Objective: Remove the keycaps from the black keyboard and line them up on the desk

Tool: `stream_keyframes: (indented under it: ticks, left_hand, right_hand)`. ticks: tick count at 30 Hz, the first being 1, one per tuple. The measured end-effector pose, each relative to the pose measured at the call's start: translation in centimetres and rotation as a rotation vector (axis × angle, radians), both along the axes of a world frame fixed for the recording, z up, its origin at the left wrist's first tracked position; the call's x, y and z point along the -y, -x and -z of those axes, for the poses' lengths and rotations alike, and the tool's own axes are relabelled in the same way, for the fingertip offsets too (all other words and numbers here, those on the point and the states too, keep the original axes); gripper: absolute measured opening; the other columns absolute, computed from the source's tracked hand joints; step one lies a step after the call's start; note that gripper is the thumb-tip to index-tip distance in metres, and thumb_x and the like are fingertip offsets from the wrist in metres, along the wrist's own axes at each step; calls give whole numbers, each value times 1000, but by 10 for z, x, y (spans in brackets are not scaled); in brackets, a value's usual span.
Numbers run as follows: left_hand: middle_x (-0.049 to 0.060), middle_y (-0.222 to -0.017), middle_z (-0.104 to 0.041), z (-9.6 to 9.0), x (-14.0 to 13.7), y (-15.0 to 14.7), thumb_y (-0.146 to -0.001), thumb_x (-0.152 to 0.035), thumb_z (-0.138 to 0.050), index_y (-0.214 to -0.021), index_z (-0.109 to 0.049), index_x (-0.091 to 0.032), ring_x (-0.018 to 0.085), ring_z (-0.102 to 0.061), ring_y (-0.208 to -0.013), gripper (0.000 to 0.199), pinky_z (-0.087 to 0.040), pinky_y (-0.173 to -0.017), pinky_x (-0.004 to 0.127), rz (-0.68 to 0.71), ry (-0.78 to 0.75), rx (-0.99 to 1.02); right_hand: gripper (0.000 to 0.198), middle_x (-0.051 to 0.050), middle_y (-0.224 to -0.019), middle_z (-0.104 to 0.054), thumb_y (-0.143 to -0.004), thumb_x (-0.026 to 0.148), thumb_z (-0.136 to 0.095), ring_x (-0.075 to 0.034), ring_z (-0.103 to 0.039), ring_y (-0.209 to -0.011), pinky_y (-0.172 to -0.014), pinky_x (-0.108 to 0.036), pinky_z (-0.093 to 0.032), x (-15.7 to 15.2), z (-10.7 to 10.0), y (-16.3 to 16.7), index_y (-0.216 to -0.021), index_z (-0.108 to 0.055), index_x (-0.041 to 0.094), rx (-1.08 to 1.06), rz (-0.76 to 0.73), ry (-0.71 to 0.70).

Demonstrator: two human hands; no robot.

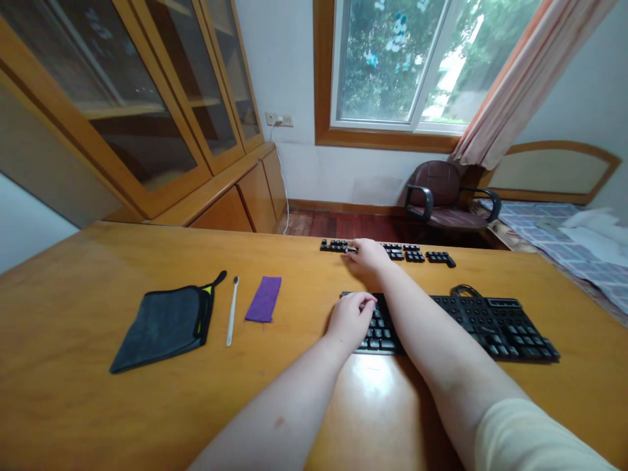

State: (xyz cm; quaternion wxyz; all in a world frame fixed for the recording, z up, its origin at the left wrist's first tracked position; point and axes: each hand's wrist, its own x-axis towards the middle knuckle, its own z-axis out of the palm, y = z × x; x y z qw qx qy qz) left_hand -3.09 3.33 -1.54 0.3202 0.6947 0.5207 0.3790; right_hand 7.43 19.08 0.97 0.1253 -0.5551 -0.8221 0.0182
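Note:
A black keyboard (481, 320) lies across the desk in front of me, with keycaps gone from its upper part and still on its lower rows. My left hand (350, 317) rests on its left end, fingers curled down over the keys. Beyond it, near the desk's far edge, loose black keycaps (415, 254) are laid out in rows and small groups. My right hand (369, 254) reaches over the keyboard to these rows, its fingertips pinched at a keycap (350, 248). My right forearm hides the keyboard's middle.
To the left lie a folded dark grey cloth (164, 324), a white toothbrush (232, 314) with dark bristles and a purple cloth (265, 299). The keyboard's coiled cable (465, 290) sits behind it. An office chair (436, 193) stands past the wooden desk (147, 418).

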Motion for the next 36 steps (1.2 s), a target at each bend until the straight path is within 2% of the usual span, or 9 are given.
stream_keyframes:
  ticks: [7, 11, 21, 36]
  left_hand:
    - [1, -91, -68, 1, 0, -2, -85, -24, -48, -90, -67, -23, 18, -59, -85, 20, -47, -78, 29, -13, 8, -16]
    - [1, -91, -68, 1, 0, -1, -85, -23, -47, -91, -67, -23, 18, -59, -86, 20, -46, -79, 29, -10, 9, -19]
    - [0, -89, -68, -1, 0, -1, -84, -22, -49, -90, -67, -23, 16, -59, -83, 19, -45, -78, 26, -21, 11, -37]
    - [0, -89, -68, -1, 0, -1, -83, -21, -49, -91, -67, -24, 16, -59, -82, 19, -46, -76, 26, -19, 4, -43]
  right_hand:
    - [28, -8, -99, -68, -81, 39, -54, -22, -61, -90, -75, -28, -45, 1, 8, 1, -101, -67, 24, 96, 4, 91]
    - [32, -7, -103, -67, -81, 41, -54, -22, -61, -92, -78, -28, -44, 1, 9, 0, -106, -65, 25, 82, 27, 63]
    - [31, -7, -102, -67, -83, 43, -50, -22, -60, -93, -79, -28, -43, 0, 9, 2, -101, -66, 24, 100, 41, 99]
    - [25, -6, -96, -68, -79, 40, -56, -21, -60, -88, -74, -27, -44, -2, 13, 0, -95, -66, 24, 50, 71, 47]
